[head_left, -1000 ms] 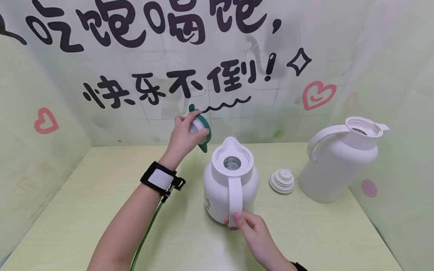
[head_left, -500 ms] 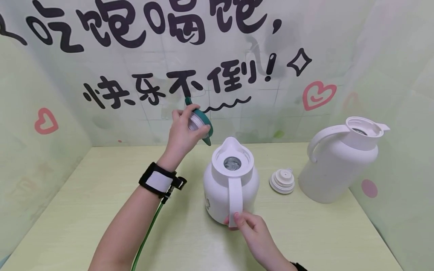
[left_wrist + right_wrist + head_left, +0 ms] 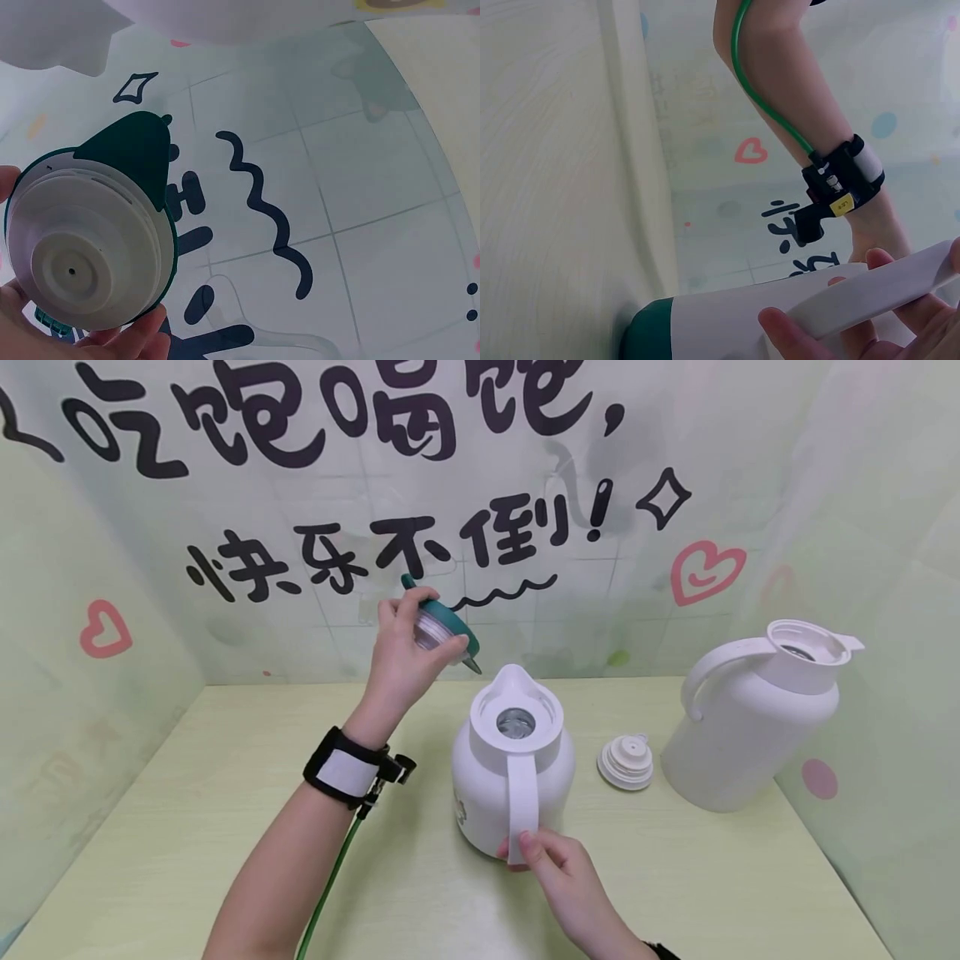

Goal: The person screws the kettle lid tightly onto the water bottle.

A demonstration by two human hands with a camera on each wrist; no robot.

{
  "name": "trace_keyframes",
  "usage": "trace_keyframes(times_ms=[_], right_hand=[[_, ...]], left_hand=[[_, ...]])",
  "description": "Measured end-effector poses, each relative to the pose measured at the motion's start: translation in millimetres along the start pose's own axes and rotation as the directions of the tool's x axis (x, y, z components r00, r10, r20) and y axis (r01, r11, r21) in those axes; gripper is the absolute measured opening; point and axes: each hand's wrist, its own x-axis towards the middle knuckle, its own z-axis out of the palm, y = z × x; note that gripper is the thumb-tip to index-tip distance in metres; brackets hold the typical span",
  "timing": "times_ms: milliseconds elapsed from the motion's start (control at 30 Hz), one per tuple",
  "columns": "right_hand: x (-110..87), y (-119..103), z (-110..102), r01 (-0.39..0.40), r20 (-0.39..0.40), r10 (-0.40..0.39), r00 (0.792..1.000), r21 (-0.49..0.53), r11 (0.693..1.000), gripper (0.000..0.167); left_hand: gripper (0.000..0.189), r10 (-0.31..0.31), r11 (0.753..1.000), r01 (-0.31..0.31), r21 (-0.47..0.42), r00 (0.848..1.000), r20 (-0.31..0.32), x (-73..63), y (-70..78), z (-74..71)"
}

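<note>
My left hand (image 3: 397, 652) holds a round lid by its edge, with a green top (image 3: 452, 620) and a white ridged underside (image 3: 75, 247). The lid is tilted in the air, above and left of a white thermos jug (image 3: 474, 777). No lid covers the jug, and its round mouth (image 3: 516, 723) shows a silvery inside. Low on the jug's handle (image 3: 522, 797), my right hand (image 3: 564, 881) grips with thumb and fingers. In the right wrist view, a green band (image 3: 649, 331) rings the jug's base.
To the right of the jug, a white stopper (image 3: 626, 762) lies on the pale wooden table (image 3: 187, 827). Beyond it stands a taller white jug (image 3: 742, 735) with its mouth uncovered. A printed curtain (image 3: 360, 635) closes off the back. A green cable (image 3: 330, 885) trails from my left wrist.
My left hand has turned the lid so that its green top faces further up, and its lower tip has come right, nearer the spout. My right hand and the jug stay put.
</note>
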Motion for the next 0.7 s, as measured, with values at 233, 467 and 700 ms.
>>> trace_keyframes(times_ms=[233, 467, 700], right_hand=[[-0.7, -1, 1, -0.008, -0.009, 0.008, 1.000, -0.007, 1.000, 0.029], [-0.3, 2, 0, 0.013, -0.012, -0.013, 1.000, 0.003, 1.000, 0.029], [0.4, 3, 0, 0.021, -0.003, -0.021, 1.000, 0.012, 1.000, 0.029]], left_hand=[[0.059, 0.045, 0.998, -0.047, -0.046, 0.998, -0.039, -4.8, 5.5, -3.3], [0.059, 0.095, 0.991, -0.100, -0.094, 0.994, -0.059, -10.4, 13.1, -2.6], [0.058, 0.138, 0.976, -0.149, -0.157, 0.987, -0.079, -15.8, 19.2, -0.9]])
